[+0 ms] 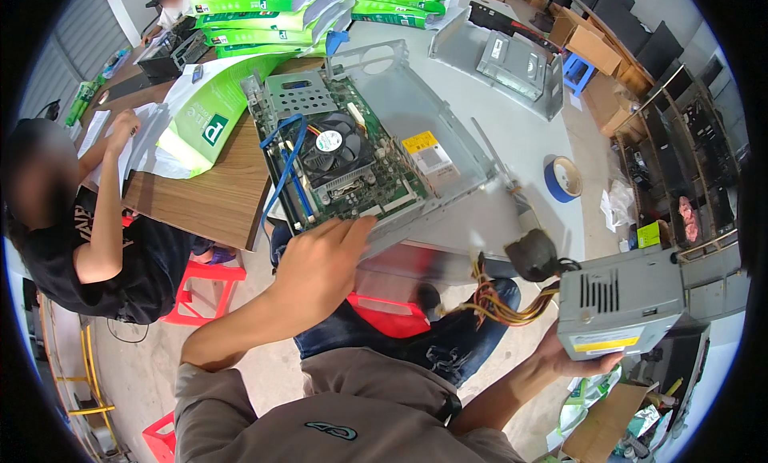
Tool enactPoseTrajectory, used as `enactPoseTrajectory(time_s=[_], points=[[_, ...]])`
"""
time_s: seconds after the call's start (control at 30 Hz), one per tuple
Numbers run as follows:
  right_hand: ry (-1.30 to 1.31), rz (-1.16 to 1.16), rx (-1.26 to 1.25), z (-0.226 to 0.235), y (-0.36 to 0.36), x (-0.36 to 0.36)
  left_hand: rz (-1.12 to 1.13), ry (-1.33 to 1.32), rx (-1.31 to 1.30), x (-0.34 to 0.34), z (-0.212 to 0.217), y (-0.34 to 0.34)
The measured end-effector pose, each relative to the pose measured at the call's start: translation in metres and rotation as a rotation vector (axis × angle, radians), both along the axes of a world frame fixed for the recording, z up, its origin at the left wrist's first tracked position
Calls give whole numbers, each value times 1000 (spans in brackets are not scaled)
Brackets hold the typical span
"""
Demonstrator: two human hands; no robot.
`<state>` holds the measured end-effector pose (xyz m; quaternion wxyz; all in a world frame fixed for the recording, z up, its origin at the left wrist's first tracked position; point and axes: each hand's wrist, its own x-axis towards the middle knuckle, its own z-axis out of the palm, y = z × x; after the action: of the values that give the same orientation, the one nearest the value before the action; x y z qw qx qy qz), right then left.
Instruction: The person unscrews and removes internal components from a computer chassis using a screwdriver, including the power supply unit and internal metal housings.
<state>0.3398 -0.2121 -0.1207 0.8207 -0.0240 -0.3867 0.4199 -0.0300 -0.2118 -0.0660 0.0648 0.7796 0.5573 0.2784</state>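
An open grey computer case lies on the table, with a green motherboard, a black cooler fan and blue cables inside. My left hand grips the near edge of the case, by the motherboard. My right hand holds a grey power supply box off to the right, away from the table. A bundle of yellow, red and black wires hangs from the box.
Another person in a black shirt sits at the left of the wooden table. Green and white bags are stacked at the back. A second grey case, a blue tape roll, red stools and cardboard boxes stand around.
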Motion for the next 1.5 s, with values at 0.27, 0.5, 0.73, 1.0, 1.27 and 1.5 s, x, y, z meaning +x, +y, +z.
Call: enactPoseTrajectory(time_s=[0.27,0.5,0.73,1.0,1.27,1.5], points=[[119,-345,-364,-27,-25,13,-73,199,42,42,-4,72],[-2,-456,-429,-50,-30,19,-23,231,113,75,-23,153],[-367,-198,-113,-38,-21,-2,11,117,251,94,-36,223],[-906,-778,-217,12,5,-58,20,-27,143,98,-36,226],[-843,-659,-37,9,14,-66,-135,-829,77,12,-29,94],[-1413,-820,333,22,51,-75,-89,-264,204,-2,-60,65]])
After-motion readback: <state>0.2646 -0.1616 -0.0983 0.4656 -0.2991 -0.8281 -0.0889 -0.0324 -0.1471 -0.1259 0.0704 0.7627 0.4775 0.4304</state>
